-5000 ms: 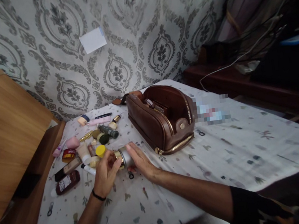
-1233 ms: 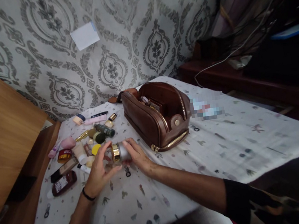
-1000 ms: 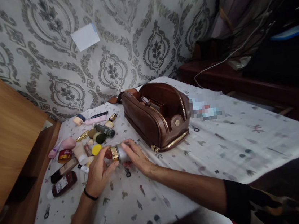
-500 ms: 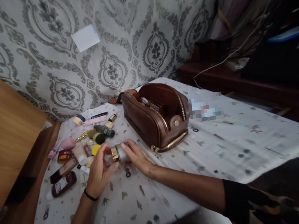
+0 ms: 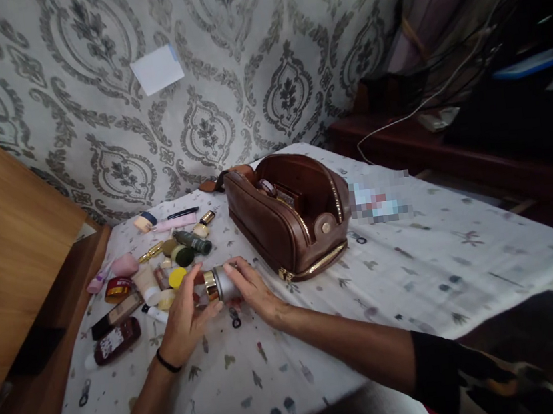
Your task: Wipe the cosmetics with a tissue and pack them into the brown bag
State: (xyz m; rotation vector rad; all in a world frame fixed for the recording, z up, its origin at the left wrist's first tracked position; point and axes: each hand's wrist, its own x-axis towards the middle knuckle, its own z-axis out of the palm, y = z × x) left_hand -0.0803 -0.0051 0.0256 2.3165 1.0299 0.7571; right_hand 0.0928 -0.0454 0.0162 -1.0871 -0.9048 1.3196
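Loosely curled hands [image 5: 257,295] around silver jar [image 5: 223,284]

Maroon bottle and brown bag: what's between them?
In the head view, from bottle to bag: a white tube, the left hand, a silver jar with a gold band, and the right hand.
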